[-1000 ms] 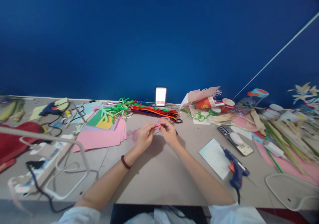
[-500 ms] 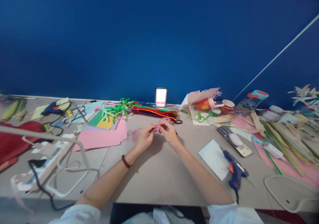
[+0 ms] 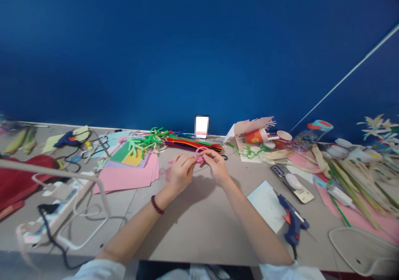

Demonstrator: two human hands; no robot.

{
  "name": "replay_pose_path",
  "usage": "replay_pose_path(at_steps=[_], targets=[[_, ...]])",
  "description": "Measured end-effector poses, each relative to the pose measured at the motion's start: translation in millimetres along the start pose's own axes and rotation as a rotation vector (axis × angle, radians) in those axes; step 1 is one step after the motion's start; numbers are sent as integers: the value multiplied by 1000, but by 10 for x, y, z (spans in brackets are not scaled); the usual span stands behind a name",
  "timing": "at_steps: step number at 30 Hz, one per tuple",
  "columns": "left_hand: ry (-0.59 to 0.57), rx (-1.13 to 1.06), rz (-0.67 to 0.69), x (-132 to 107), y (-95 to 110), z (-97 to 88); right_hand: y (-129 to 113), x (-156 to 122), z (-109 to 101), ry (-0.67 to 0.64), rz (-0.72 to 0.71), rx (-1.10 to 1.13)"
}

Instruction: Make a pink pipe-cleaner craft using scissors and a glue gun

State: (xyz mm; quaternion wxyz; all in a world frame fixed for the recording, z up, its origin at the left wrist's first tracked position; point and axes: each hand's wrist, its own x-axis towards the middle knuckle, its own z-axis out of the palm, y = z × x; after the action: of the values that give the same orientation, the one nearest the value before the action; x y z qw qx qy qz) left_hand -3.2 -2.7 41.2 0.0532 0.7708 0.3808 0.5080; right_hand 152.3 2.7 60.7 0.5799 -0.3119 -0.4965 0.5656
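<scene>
A pink pipe cleaner (image 3: 200, 157), bent into a loop with a twisted lower part, is held between both hands above the desk. My left hand (image 3: 181, 171) pinches its left side, with the fingers curled together. On the other side my right hand (image 3: 215, 163) grips it between thumb and fingertips. Just beyond the hands lies a bundle of colored pipe cleaners (image 3: 187, 143), mostly red, orange and purple. The fingers partly cover the twisted section.
Pink paper sheets (image 3: 124, 178) and bent green pipe cleaners (image 3: 149, 138) lie to the left, near a white power strip (image 3: 59, 209). On the right are a blue glue gun (image 3: 293, 222), a phone (image 3: 293, 184), a light blue sheet (image 3: 264, 205) and paper cups (image 3: 257, 136).
The pink loop now stands up more visibly between the fingers. My left hand has turned, its back showing more. The whole view has shifted slightly.
</scene>
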Motion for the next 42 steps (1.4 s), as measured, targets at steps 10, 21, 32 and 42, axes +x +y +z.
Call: replay_pose_path(at_steps=[10,21,32,42], targets=[[-5,244,223,352,-62,47,-289,201,-195,-58,125,-121],[-55,-469,-442,250,-249,411,-23,377,-445,-176,-205,-732],[-177,-805,-723,208,-422,426,137,376,-529,-283,-304,-869],[-172,-745,-614,168,-370,472,129,309,-485,-188,-392,-920]])
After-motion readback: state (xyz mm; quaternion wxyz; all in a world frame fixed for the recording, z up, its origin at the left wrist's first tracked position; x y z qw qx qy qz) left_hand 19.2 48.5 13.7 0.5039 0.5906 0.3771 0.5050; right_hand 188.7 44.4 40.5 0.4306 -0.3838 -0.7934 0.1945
